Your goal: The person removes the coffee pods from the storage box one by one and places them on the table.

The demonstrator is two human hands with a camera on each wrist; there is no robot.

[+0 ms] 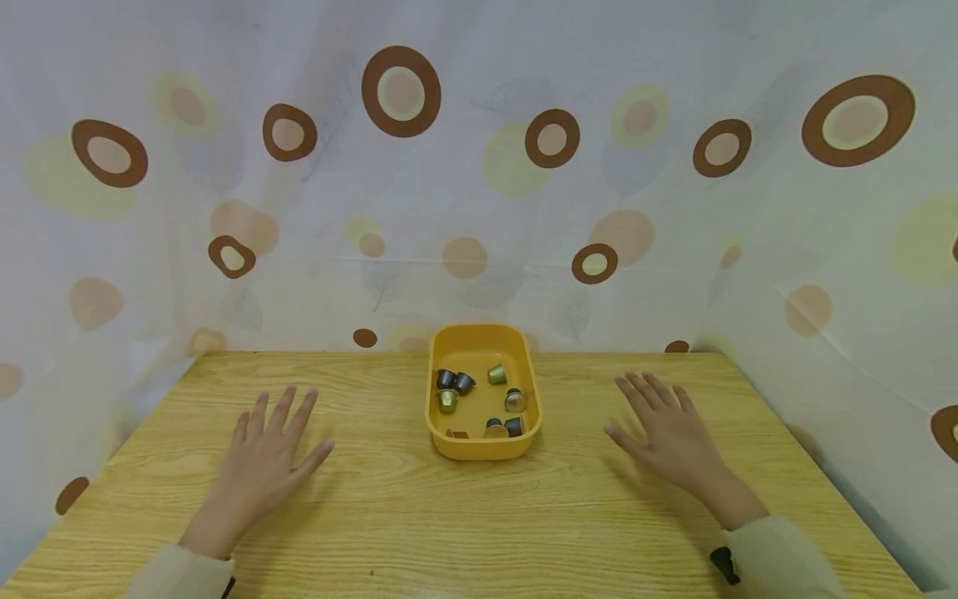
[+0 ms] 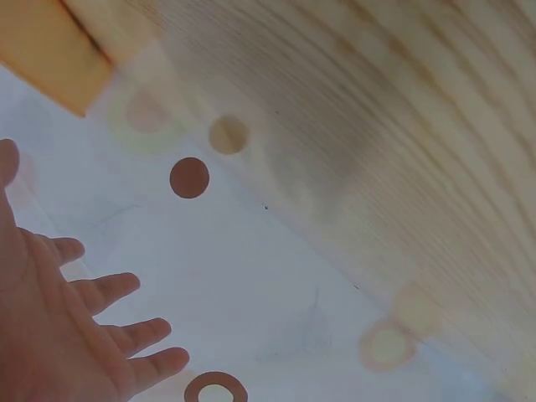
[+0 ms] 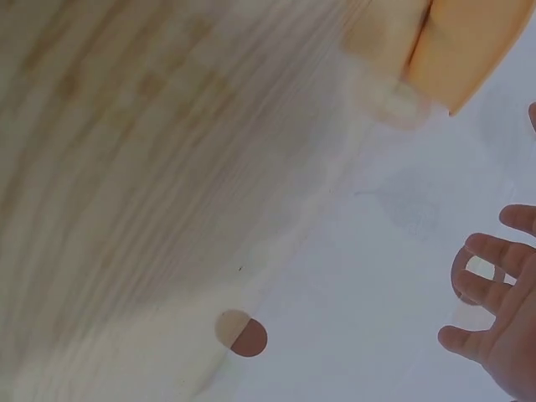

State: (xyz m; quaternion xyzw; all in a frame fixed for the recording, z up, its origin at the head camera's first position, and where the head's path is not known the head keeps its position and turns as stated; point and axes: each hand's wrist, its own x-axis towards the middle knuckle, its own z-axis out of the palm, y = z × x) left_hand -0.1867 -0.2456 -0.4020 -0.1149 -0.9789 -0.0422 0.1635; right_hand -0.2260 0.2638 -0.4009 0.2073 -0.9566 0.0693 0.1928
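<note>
A yellow bin (image 1: 483, 450) stands at the back middle of the wooden table, holding several small coffee capsules. Dark capsules (image 1: 464, 383) lie at its left, beside a gold-green capsule (image 1: 447, 402). Another green capsule (image 1: 497, 374) is toward the back, and a dark one with a pale lid (image 1: 516, 401) lies at the right. More capsules sit by the near wall, partly hidden by it. My left hand (image 1: 268, 466), fingers spread, is to the left of the bin. On the other side is my right hand (image 1: 669, 441), fingers straight too. Both hold nothing and are apart from the bin.
The wood-grain table (image 1: 479, 532) reaches back to a pale curtain (image 1: 464, 208) patterned with brown rings and spots. This cloth also hangs along the left and right sides. A side of the bin shows at the top corner in both wrist views.
</note>
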